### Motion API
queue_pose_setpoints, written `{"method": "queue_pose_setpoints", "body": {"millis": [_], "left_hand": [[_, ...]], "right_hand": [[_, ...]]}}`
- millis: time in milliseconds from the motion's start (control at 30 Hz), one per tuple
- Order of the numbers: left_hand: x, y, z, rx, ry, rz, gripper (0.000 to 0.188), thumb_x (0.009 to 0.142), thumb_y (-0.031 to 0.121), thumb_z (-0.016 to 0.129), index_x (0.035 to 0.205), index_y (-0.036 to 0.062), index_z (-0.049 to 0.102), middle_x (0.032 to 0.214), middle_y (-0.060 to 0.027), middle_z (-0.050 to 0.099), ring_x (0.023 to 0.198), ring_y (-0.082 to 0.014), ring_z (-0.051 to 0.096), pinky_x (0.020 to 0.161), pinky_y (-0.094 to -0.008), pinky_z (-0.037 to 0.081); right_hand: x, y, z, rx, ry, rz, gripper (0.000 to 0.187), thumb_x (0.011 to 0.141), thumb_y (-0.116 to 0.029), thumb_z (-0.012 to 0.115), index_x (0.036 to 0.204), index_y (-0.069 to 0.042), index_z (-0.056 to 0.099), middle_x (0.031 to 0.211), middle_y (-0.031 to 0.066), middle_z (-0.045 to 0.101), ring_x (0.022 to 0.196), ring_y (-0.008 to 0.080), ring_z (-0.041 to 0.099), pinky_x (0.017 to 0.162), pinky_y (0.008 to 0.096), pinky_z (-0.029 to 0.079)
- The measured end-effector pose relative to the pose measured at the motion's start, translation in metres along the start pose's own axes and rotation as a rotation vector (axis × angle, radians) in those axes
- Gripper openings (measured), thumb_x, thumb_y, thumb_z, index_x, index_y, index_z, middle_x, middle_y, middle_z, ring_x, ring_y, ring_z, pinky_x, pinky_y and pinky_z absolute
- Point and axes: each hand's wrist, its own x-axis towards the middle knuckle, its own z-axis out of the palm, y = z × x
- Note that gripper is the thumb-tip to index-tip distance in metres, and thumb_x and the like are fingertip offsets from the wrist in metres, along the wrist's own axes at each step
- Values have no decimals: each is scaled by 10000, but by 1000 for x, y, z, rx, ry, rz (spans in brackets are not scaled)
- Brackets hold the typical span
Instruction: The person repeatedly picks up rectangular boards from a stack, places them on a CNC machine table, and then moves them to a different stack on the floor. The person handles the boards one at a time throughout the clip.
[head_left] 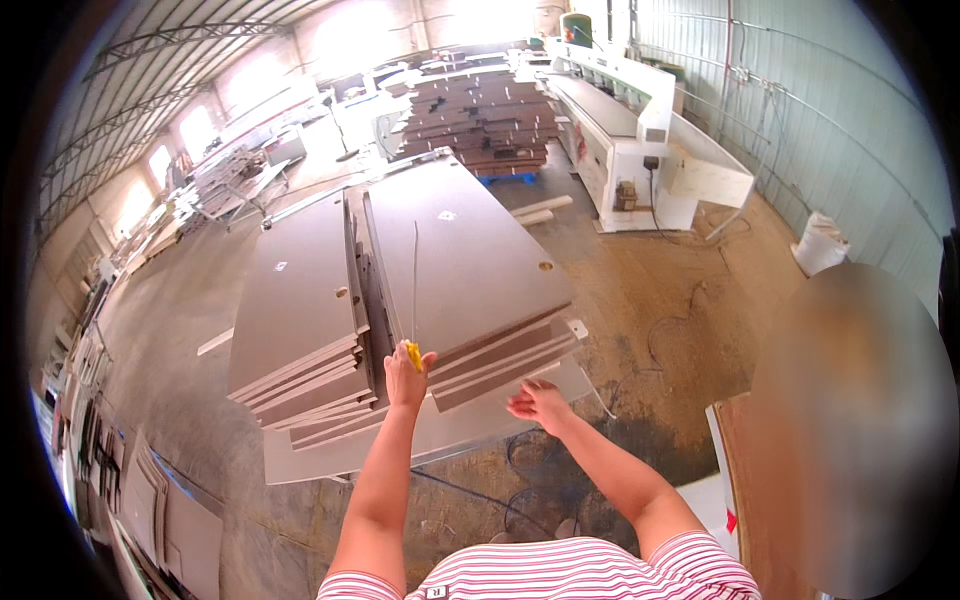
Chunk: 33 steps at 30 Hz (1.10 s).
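Note:
My left hand (pixel 404 382) is closed around a yellow tape measure (pixel 414 356) at the near edge of the right-hand stack. A thin blade (pixel 416 270) runs from it away from me over the top brown panel (pixel 480 250), which has a round hole near its right edge and a small white label. My right hand (pixel 540 404), fingers apart and slightly bent, is beside the near ends of the stacked panels (pixel 480 384) and holds nothing. Left of a narrow gap lies a second stack of brown panels (pixel 295 310), its near ends stepped unevenly.
Both stacks rest on a pale board (pixel 320 460). Ahead stand a tall pile of boards (pixel 480 120) and a long white machine (pixel 625 150). Cables (pixel 470 490) lie on the floor near me. A blurred person (pixel 850 430) is at the right, by a wooden-topped surface (pixel 738 450).

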Motion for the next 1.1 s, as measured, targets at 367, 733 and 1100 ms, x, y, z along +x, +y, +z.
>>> {"method": "queue_pose_setpoints", "body": {"millis": [367,733,1100], "left_hand": [[-116,34,-62,-493,-563,389,292,904,180,677,1145,25,621,852,-164,696,769,-297,685,689,-367,516],[-375,182,-96,-480,-1590,955,196,923,197,664,996,19,633,804,-109,720,758,-181,714,707,-309,540],[-601,236,-199,-550,-2001,1918,136,926,150,652,924,19,615,744,-101,693,713,-195,713,641,-316,535]], "right_hand": [[-355,377,-200,105,1202,205,243,949,-148,525,783,18,586,739,171,661,556,230,647,467,348,547],[-533,605,-99,500,1323,-20,150,934,-179,575,1008,-63,636,802,111,703,664,184,686,569,312,566],[-614,697,86,86,1864,412,294,869,-310,556,883,-51,695,896,191,706,839,378,682,751,460,539]]}}
